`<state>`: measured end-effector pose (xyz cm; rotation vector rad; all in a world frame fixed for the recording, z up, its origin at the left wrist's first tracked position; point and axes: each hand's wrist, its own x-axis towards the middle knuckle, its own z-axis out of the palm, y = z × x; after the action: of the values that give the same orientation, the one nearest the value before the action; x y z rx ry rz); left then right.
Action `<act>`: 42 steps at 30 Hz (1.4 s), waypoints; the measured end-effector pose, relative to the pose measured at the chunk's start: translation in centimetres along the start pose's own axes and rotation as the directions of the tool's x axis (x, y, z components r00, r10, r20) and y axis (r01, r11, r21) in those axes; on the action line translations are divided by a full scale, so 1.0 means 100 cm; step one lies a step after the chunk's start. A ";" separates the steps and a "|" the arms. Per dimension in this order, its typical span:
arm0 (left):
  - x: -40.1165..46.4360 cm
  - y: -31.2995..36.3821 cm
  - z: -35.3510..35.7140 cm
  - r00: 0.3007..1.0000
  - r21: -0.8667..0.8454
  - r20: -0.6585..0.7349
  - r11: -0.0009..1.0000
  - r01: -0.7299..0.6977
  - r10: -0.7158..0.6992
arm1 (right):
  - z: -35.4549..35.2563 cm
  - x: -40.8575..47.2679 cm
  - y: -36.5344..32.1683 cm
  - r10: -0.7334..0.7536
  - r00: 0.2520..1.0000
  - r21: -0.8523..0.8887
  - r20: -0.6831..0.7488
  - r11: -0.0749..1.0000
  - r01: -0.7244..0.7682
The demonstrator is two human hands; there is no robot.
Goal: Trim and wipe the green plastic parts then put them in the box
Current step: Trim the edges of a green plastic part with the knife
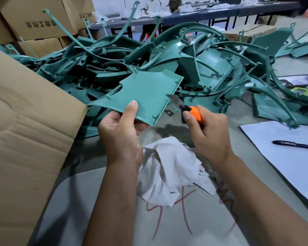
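My left hand (121, 132) holds a flat green plastic panel (146, 93) by its near edge, thumb on top, tilted up above the table. My right hand (208, 132) grips an orange-handled knife (194, 111); its blade tip touches the panel's right edge. A crumpled white cloth (169, 171) lies on the table just below both hands. A big heap of green plastic parts (167, 59) fills the table behind the panel. The flap of a brown cardboard box (25, 121) stands at the left.
Stacked cardboard cartons (34, 18) stand at the back left. A phone (297, 79) and a green packet (304, 92) lie at the right. A white sheet (283, 151) with a black pen (295, 144) is at the near right. People work at a far table (203, 13).
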<state>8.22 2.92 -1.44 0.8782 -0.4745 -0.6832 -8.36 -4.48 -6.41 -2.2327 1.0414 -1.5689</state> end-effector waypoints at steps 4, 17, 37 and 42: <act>-0.005 -0.001 -0.003 1.000 0.004 0.016 1.000 -0.027 0.026 | -0.004 0.001 0.005 0.090 0.994 -0.028 -0.065 0.995 -0.092; 0.000 -0.013 -0.014 0.994 -0.048 0.083 0.996 -0.073 0.077 | -0.008 0.002 0.007 0.091 0.995 -0.031 -0.036 0.995 -0.092; -0.011 -0.058 -0.005 0.970 0.282 0.225 0.946 -0.160 0.097 | -0.016 0.009 0.021 0.367 0.912 0.053 -0.180 0.930 -0.364; -0.003 -0.059 -0.012 0.980 0.176 0.193 0.982 -0.076 0.041 | -0.012 0.006 0.012 0.338 0.938 0.138 -0.079 0.936 -0.325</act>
<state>6.74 1.13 -6.98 0.9719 -0.7392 -0.6789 -9.79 -5.55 -6.13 -1.7988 1.2372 -1.5601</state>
